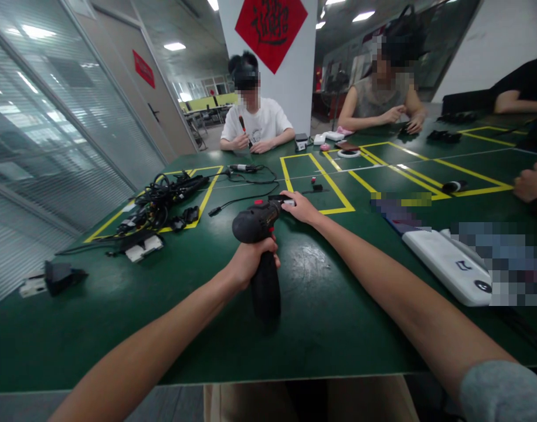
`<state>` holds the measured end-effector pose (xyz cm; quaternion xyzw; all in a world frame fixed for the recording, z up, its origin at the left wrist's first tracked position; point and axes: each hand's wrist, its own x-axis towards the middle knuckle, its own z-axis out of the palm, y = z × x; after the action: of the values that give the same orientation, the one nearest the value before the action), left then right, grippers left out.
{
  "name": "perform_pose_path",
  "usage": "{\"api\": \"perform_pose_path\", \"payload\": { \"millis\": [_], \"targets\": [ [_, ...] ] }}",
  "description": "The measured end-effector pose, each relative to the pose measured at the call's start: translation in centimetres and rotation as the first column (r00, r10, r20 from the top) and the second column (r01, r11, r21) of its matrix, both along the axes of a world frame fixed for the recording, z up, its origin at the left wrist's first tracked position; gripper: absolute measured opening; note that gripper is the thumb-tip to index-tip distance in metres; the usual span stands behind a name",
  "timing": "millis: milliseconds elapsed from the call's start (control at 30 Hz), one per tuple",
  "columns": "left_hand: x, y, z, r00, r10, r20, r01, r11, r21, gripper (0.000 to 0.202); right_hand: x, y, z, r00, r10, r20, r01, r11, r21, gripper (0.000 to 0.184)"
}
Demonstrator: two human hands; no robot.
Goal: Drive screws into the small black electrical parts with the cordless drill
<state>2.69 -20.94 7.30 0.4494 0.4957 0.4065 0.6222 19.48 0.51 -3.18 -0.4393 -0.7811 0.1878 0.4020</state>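
Note:
My left hand is wrapped round the handle of a black electric screwdriver held over the green table. The tool's nose points away from me to the right. My right hand reaches to that nose, fingers pinched at the chuck and the small bit there. A small black part and a tiny red piece lie just beyond, inside a yellow-taped box.
A tangle of black cables and adapters lies at the left, a black plug nearer the edge. A white device lies to the right. Three people sit along the far side; another person's hand shows at the right edge.

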Motion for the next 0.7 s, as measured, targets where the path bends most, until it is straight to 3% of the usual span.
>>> {"api": "perform_pose_path", "payload": {
  "millis": [700],
  "targets": [
    [-0.12,-0.08,-0.14,1.0,-0.001,-0.031,0.001,1.0,0.002,0.016,-0.16,-0.07,-0.1,1.0,0.001,0.005,-0.001,1.0,-0.001,0.047]
  ]
}}
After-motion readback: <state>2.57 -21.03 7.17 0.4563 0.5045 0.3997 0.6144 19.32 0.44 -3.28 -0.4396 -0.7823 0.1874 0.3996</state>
